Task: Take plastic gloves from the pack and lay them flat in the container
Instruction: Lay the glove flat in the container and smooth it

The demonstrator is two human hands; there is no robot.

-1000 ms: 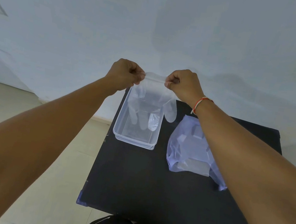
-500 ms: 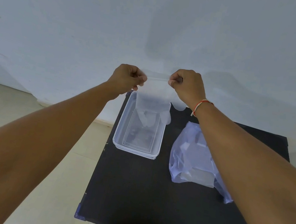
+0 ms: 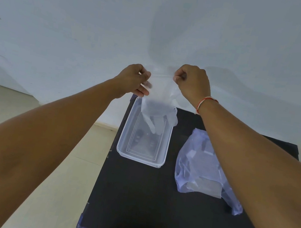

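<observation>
A clear plastic glove hangs cuff-up between both hands, its fingers dangling over the far end of the container. My left hand pinches the cuff's left corner and my right hand pinches the right corner. Below them a clear rectangular plastic container sits on the black table near its left edge. To the right lies the translucent bluish glove pack, crumpled, partly hidden under my right forearm.
A white wall rises just behind the table's far edge. Beige tiled floor shows to the left of the table. A red-and-white thread bracelet circles my right wrist.
Both hands have kept hold of the cuff while the glove's fingers have swung toward the container's far end. The view has shifted slightly.
</observation>
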